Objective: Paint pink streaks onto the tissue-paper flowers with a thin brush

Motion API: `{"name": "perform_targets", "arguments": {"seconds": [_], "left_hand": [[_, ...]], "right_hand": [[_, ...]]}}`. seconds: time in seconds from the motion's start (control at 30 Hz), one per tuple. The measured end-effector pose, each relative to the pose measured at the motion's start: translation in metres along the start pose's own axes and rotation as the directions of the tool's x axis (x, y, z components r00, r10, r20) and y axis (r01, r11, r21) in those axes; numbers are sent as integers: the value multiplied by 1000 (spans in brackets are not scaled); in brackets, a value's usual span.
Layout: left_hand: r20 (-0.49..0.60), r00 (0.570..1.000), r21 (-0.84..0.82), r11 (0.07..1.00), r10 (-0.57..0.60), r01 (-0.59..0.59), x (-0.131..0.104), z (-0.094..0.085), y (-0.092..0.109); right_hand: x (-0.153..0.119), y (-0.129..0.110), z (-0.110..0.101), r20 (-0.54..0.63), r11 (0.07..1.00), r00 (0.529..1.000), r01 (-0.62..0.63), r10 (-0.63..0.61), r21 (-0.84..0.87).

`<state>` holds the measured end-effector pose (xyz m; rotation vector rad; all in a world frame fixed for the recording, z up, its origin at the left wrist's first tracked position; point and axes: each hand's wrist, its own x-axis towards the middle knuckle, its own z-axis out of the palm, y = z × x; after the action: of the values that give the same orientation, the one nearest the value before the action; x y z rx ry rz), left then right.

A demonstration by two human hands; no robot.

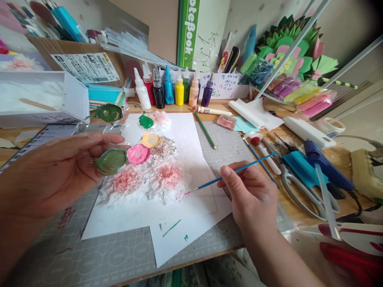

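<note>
My left hand grips a clear paint palette by its edge, thumb and fingers closed on it. Its round wells carry dark green, bright green, yellow-orange and pink paint. Between the fingers of my right hand is a thin blue paintbrush, its pink-wetted tip pointing left at the white paper. Small pink strokes show by the tip, beside a pink-and-white paper flower. A second such flower lies left of it, below the palette. Green marks are on the paper's lower part.
Several paint bottles stand in a row at the back. A green pencil lies on the grey cutting mat. At the right are grey-handled scissors and a blue glue gun. A white box stands at the left.
</note>
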<state>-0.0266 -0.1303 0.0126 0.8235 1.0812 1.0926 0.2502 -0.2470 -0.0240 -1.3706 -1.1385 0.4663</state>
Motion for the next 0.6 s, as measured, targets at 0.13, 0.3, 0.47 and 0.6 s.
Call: {"name": "perform_targets", "arguments": {"seconds": [0.13, 0.3, 0.47, 0.6], "left_hand": [[14, 996, 122, 989, 87, -88, 1, 1, 0], [-13, 994, 124, 987, 109, -106, 1, 1, -1], [-13, 994, 123, 987, 109, -106, -1, 1, -1], [-13, 995, 116, 988, 100, -98, -1, 3, -1]], "right_hand": [[-1, 1, -2, -38, 1000, 999, -3, 3, -8], [1, 1, -1, -44, 999, 999, 1, -3, -42], [1, 5, -1, -49, 999, 999, -4, 6, 40], [0, 8, -1, -84, 996, 997, 4, 3, 85]]}}
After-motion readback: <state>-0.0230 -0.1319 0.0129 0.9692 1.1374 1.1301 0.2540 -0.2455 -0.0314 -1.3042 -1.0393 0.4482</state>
